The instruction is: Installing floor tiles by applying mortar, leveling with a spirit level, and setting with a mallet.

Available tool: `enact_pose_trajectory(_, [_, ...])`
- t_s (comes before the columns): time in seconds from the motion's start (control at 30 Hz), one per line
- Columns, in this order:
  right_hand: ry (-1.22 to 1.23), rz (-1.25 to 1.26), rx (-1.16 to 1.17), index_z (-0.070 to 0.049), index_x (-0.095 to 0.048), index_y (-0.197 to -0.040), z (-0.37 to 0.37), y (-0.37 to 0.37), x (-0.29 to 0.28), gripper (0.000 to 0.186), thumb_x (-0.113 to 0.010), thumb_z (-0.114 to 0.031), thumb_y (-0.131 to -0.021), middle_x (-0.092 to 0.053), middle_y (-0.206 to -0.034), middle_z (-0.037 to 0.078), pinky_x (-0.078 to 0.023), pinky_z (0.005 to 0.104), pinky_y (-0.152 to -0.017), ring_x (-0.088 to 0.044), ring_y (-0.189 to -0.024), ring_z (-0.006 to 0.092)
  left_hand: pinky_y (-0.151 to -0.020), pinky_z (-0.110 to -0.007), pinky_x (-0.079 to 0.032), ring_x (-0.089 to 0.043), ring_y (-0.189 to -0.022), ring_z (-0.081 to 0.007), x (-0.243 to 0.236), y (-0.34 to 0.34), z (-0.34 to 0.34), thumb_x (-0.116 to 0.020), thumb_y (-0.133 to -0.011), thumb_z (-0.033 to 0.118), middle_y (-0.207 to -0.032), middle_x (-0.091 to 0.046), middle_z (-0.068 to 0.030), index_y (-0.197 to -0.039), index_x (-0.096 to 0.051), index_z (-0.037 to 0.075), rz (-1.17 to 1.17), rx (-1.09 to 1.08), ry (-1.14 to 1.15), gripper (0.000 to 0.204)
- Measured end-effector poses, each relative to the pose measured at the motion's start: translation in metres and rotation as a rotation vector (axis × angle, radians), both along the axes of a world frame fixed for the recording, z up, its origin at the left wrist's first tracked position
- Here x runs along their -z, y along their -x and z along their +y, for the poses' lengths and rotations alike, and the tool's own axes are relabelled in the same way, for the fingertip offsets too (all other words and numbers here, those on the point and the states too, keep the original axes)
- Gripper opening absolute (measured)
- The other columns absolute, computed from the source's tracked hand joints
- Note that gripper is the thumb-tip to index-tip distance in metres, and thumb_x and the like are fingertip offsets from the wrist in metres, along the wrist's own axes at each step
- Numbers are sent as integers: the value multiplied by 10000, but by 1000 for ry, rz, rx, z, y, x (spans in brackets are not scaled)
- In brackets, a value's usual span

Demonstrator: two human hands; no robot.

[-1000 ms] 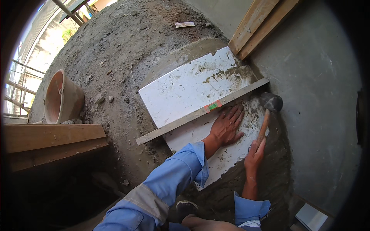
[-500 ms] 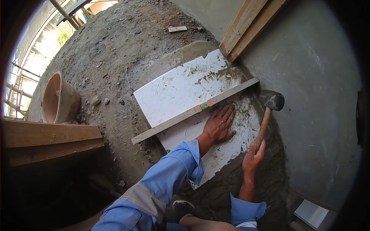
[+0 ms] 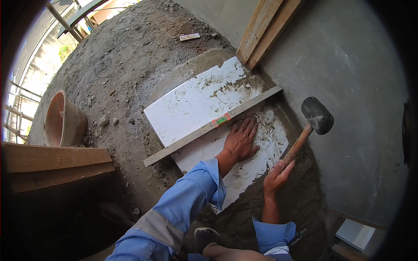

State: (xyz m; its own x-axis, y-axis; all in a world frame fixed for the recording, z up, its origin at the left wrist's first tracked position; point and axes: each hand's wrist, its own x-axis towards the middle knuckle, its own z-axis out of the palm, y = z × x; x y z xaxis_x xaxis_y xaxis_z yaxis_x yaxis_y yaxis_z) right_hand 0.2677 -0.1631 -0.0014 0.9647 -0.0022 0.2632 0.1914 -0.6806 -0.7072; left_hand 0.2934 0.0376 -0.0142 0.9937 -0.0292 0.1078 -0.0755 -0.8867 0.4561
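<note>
My left hand (image 3: 241,141) lies flat with its fingers out on the nearer white tile (image 3: 237,180), which is smeared with mortar. Its fingertips come close to a long spirit level (image 3: 187,142) with a green vial, laid slantwise near the edge between this tile and a farther white tile (image 3: 191,102). In my right hand (image 3: 277,175) is the wooden handle of a rubber mallet (image 3: 319,116). The mallet's black head is raised at the right, beside the grey wall and apart from the tile.
Wet mortar (image 3: 287,204) surrounds the tiles. Wooden boards (image 3: 267,32) lean at the wall (image 3: 348,74), and more boards (image 3: 61,165) are at the left. A bucket (image 3: 67,119) sits on the rough ground. Tile pieces lie at the far side (image 3: 190,37) and lower right (image 3: 355,234).
The mallet head has swung up and away from the tile, toward the right. My left hand stays pressed on the tile, and the whole view has shifted slightly.
</note>
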Motion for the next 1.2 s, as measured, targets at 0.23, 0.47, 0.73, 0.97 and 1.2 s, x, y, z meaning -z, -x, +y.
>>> enact_pose_trajectory(0.23, [-144,165,-15,129,-362,-1399,12,9,-27,526,-479,-244,-1047,-575,-1181,359,-482,443,-906,-601,-1094,476,-1186,-501,-241,-229,-1498,-296,-1,6,6,-566,-900,530,-1608,-266,-158,-1527,-298,24,41,21,5,849])
enact_pose_trajectory(0.47, [4,78,-106,129,-371,-1387,12,-6,-18,511,-485,-234,-1045,-583,-1145,351,-487,443,-888,-616,-1059,461,-1180,-532,-247,-211,-1507,-283,-2,5,6,-565,-900,530,-1628,-234,-126,-1548,-265,49,93,4,4,860])
enact_pose_trajectory(0.73, [88,146,-37,113,-364,-1361,-9,11,-9,500,-514,-231,-1031,-605,-1016,330,-519,453,-766,-639,-925,483,-1188,-553,-219,-206,-1509,-297,-6,0,1,-553,-918,537,-1638,-222,-114,-1567,-243,98,134,15,-19,843])
enact_pose_trajectory(0.97, [247,337,-59,14,-387,-1228,-18,21,-17,394,-519,-294,-1022,-624,-861,321,-485,545,-675,-619,-836,527,-1195,-542,-211,-195,-1514,-267,-10,-4,0,-549,-917,556,-1640,-223,-93,-1566,-256,91,183,18,-104,850])
enact_pose_trajectory(1.2, [274,259,-46,1,-450,-1121,-19,14,-29,326,-532,-297,-1015,-623,-819,299,-464,543,-615,-617,-779,507,-1208,-532,-169,-192,-1513,-303,-7,-4,0,-510,-931,585,-1635,-230,-124,-1563,-244,57,149,31,-105,866])
